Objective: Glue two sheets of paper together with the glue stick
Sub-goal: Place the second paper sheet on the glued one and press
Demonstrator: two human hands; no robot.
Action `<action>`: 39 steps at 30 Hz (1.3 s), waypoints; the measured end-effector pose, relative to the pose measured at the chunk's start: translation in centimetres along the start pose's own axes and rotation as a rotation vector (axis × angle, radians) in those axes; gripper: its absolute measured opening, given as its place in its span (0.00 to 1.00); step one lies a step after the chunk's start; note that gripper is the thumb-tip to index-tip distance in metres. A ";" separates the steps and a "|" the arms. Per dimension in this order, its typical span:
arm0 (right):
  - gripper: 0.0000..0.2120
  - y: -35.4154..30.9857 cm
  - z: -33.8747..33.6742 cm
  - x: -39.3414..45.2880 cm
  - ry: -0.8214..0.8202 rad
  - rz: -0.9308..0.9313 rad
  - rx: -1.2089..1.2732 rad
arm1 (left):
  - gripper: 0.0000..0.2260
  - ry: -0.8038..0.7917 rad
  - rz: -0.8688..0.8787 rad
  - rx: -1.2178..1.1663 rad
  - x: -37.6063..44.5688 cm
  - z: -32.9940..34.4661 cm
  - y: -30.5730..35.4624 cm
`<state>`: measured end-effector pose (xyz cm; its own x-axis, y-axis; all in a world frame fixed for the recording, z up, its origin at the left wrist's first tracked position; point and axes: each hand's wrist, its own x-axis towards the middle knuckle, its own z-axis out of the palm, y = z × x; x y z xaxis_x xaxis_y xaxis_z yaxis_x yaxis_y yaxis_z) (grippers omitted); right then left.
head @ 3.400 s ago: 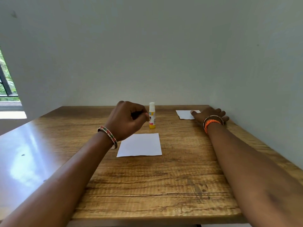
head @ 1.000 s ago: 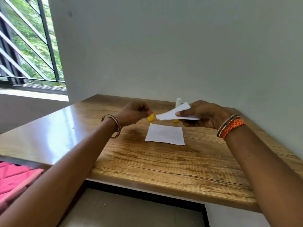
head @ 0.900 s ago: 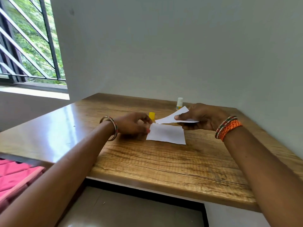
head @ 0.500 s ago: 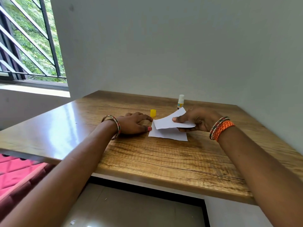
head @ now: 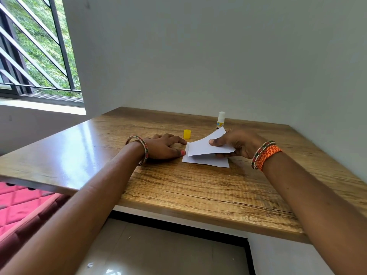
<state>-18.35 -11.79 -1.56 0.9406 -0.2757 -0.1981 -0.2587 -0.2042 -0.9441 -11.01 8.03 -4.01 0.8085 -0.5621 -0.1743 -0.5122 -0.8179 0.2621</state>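
One white sheet [head: 206, 161] lies flat on the wooden table [head: 178, 187]. My right hand [head: 236, 142] pinches a second white sheet [head: 206, 145] and holds it tilted just above the flat one, overlapping it. My left hand [head: 164, 146] rests palm down beside the lower sheet, fingertips touching its left edge. The glue stick [head: 220, 120] stands upright and uncapped behind the right hand. Its yellow cap [head: 187, 134] sits on the table just beyond the left fingers.
A grey wall runs along the table's far and right sides. A barred window [head: 35, 52] is at upper left. A pink quilted cushion [head: 17, 205] lies below the table's left edge; tiled floor [head: 158, 251] shows under the near edge.
My right hand brought the far sheet over and lowered it toward the sheet on the table. My left hand set the yellow cap down and settled flat at the lower sheet's left edge.
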 end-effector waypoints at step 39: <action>0.25 0.8 1.7 0.5 0.103 -0.118 -0.081 | 0.23 -0.088 0.020 0.071 0.1 -0.8 -0.5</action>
<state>-17.74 -10.49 -2.84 0.9392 -0.3391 -0.0549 -0.1682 -0.3146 -0.9342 -10.42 8.51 -3.38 0.7710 -0.5841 -0.2538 -0.5494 -0.8116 0.1987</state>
